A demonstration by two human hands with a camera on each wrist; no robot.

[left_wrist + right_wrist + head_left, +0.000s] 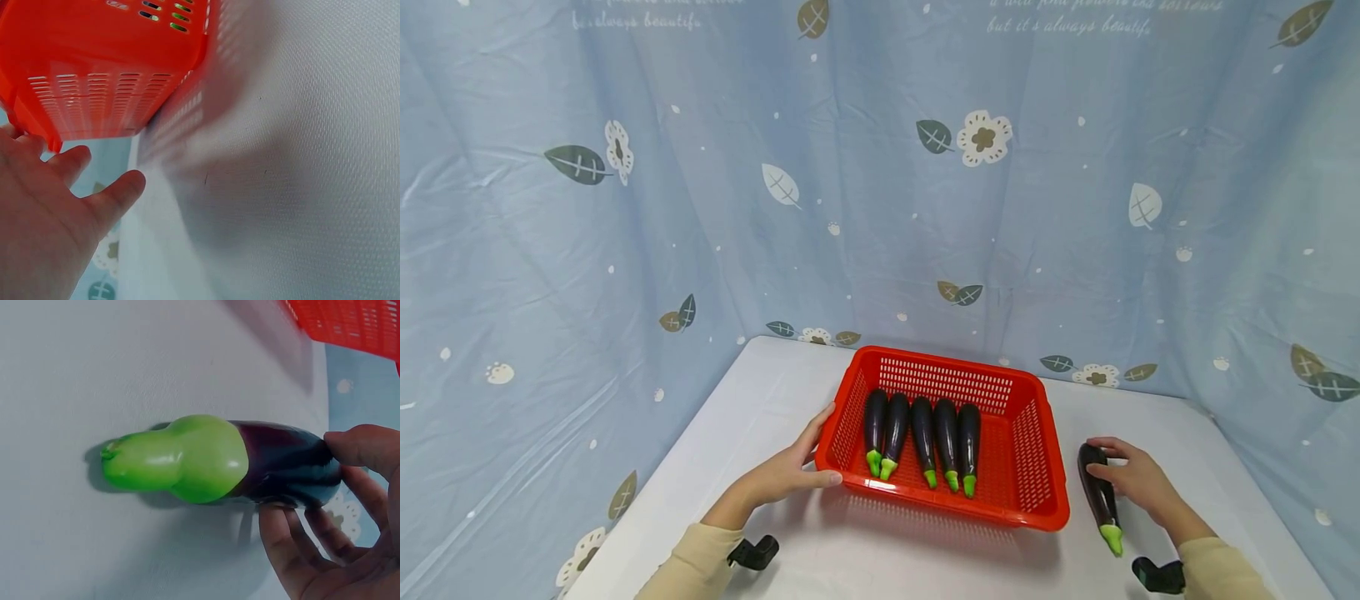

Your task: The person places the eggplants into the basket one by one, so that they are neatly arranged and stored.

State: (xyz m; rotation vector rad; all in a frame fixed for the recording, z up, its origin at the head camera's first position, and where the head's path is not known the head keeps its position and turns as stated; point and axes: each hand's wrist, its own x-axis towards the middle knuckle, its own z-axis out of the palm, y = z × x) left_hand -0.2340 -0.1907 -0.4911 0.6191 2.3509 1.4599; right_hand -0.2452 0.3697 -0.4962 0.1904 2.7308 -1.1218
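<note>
A red plastic basket with slotted walls stands on the white table. Inside it, in a row towards its left half, lie several dark purple eggplants, green stems facing me. My left hand touches the basket's front left corner, its fingers and thumb spread; the left wrist view shows the fingers at the rim. Right of the basket, another eggplant lies on the table, green stem towards me. My right hand grips its dark far end between thumb and fingers, as the right wrist view also shows.
The white table reaches a blue curtain with leaf and flower prints at the back and sides. Each wrist carries a small black device. Inside the basket, bare floor shows right of the row.
</note>
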